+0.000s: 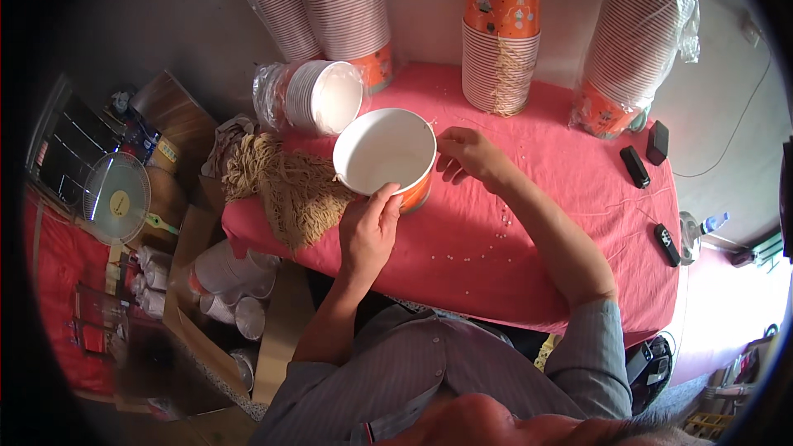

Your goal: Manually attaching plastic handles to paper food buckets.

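Note:
A white-lined paper bucket [385, 151] with an orange outside stands on the red-covered table, tilted slightly towards me. My left hand [369, 230] grips its near rim, thumb and fingers on either side of the wall. At the bucket's right side is my right hand [469, 155], its fingers bent inward and close to the rim. Whatever its fingertips pinch is too small to make out. Left of the bucket lies a bundle of beige twine [297, 194], spilling over the table edge. A bit of twine shows at the bucket's left side.
Behind stand a bucket stack with twine on it [500, 62], plastic-wrapped stacks [343, 4] and another wrapped stack [624, 41]. A short stack [334, 97] lies sideways. Small black objects [634, 167] sit right on the red cloth [570, 223]. A cardboard box [281, 314] holds more buckets, lower left.

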Available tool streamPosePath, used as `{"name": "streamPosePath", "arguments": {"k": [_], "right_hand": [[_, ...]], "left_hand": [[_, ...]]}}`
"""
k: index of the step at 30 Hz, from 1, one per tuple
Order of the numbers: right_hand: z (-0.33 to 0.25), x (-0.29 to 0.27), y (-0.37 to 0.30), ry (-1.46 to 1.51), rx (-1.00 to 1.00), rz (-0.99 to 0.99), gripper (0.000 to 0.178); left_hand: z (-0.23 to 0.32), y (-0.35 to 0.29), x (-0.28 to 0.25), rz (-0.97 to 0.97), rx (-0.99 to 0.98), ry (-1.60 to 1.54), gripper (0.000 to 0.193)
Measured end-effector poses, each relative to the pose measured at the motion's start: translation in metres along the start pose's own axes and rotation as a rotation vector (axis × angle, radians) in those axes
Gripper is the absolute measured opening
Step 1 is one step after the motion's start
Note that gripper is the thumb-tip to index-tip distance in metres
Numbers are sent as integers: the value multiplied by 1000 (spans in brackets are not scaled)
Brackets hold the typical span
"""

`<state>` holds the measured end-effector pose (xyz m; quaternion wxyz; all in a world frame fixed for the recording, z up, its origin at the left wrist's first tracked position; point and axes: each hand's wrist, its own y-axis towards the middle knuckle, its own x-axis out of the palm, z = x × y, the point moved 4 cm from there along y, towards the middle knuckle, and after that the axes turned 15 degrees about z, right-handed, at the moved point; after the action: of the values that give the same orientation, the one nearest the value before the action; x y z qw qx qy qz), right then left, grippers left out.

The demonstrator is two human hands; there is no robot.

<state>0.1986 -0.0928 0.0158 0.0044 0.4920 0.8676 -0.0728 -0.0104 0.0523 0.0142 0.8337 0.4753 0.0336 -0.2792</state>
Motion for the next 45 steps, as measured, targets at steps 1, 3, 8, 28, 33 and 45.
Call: {"name": "streamPosePath", "arguments": {"k": [1,3,8,28,33,45], "right_hand": [[-4,-1,-2,-144,-68,45,28],[-31,-8,-13,-551,-718,492,30],[-79,2,-65,-402,-873,106,7],[-63,17,-62,-607,-1069,-34,19],[-71,16,-73,-450,-1138,73,33],[-68,2,-60,-474,-1072,126,18]], "left_hand": [[-2,-1,0,5,0,4,25],[-3,-1,2,-6,-21,14,38],[-16,-10,3,-7,-9,86,61],[-13,1,-11,93,162,-14,46],[5,32,-14,62,237,51,23],[26,61,7,58,234,-133,20]]}}
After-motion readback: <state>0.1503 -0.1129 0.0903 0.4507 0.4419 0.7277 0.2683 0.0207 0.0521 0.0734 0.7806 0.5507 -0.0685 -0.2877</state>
